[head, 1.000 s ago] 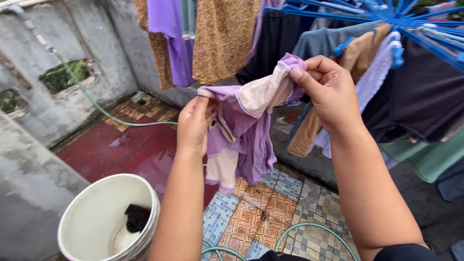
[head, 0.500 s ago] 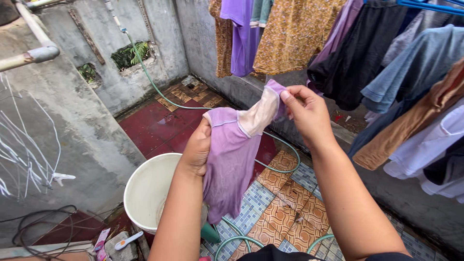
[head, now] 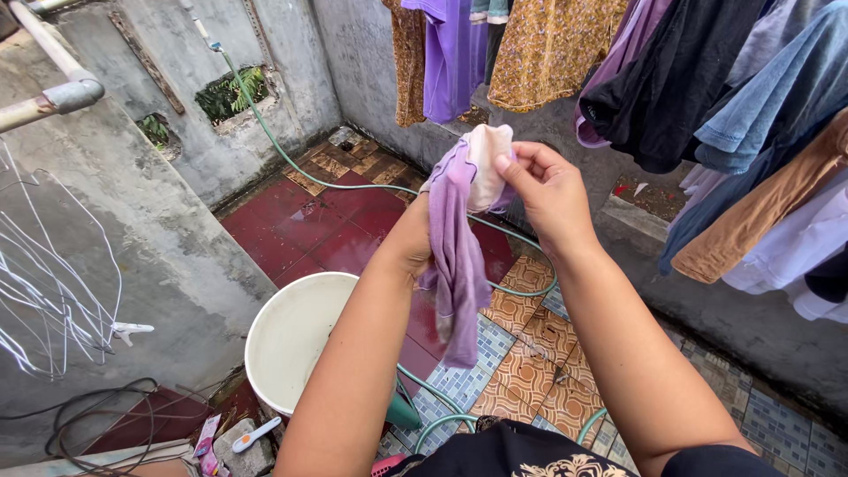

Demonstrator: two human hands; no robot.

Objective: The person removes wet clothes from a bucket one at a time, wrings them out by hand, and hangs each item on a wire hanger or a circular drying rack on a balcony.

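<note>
I am pinching the pale top edge of a small purple garment between the thumb and fingers of my right hand, which is closed on the cloth at about chest height in front of me. My left hand is mostly hidden behind the garment; it is touching the cloth from the left side, but I cannot tell how tightly its fingers are curling. The garment is hanging down in a narrow bunch between my two forearms, its lower end dangling free above the floor.

Just below and to the left of my left arm a white bucket is standing on the wet red floor, and a green hose is running from the grey wall across the floor and curling over the patterned tiles near my body. Above and to the right, other laundry is hanging close to my right hand: a purple shirt, a yellow patterned cloth, a black garment, a blue one and a brown one. On the far left wire hangers are leaning by the wall, and a cable is lying coiled beneath them.
</note>
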